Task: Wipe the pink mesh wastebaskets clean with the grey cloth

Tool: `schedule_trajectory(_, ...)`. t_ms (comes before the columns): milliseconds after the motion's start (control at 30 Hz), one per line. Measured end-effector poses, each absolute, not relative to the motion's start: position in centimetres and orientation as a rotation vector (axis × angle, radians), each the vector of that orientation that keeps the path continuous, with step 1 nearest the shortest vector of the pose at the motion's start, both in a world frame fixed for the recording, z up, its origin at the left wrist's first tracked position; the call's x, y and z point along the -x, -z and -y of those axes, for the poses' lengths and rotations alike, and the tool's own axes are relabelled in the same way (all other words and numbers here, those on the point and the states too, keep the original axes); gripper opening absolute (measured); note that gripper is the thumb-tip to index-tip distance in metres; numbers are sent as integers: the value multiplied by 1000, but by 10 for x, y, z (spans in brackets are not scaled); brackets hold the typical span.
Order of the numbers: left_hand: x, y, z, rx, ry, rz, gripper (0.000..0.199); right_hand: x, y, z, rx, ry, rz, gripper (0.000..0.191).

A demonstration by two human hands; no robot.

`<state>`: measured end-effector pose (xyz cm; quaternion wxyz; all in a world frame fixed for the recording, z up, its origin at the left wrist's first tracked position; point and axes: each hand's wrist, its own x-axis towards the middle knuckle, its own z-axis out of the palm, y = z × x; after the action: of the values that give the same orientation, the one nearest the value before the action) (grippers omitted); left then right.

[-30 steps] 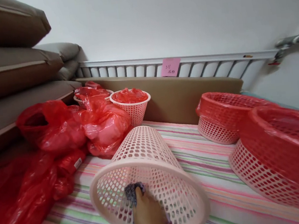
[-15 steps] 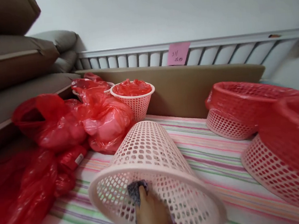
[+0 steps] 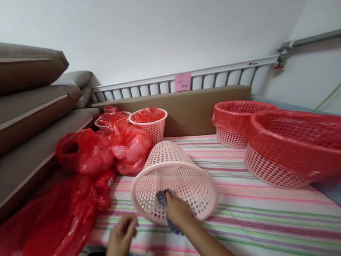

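Note:
A pale pink perforated basket (image 3: pixel 169 155) lies on its side on the striped sheet (image 3: pixel 245 218), its mouth facing me. My right hand (image 3: pixel 176 209) reaches into the mouth, closed on a grey-purple cloth (image 3: pixel 162 197) that bunches above the fingers and hangs below them. Just left of the rim is my left hand (image 3: pixel 125 229), apart from the basket, its fingers curled and slightly blurred; I cannot make out whether anything is between them.
Red plastic bags (image 3: pixel 83 152) lie at the left beside stacked cushions (image 3: pixel 17 108). Two pink baskets with red bags stand at the back left. At the right are two red-lined baskets (image 3: pixel 270 166). A pink note (image 3: pixel 183 81) hangs on the back rail.
The view has pulled back and tilted up, so the basket appears smaller. My left hand has come into view at the lower left. My right hand still holds the cloth inside the basket.

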<state>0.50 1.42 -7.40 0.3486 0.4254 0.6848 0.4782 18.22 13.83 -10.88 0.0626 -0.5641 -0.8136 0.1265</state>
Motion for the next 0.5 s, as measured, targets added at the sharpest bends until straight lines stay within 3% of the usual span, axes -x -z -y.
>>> schedule_trajectory(67,17,67,-32,-1080,-1470,-1832,57,-180,109,-139,1708,-361,2470,39)
schedule_trajectory(133,18,70,-53,-962,-1342,-1693,71,-179,107,-140,1701,-351,2490,40)
schedule_trajectory(200,1,83,-65,-857,-1088,-1495,70,-180,104,-139,1697,-342,2516,41)
schedule_trajectory(500,-73,154,-22,-717,-947,-1256,77,-218,108,-86,1818,-176,2585,42)
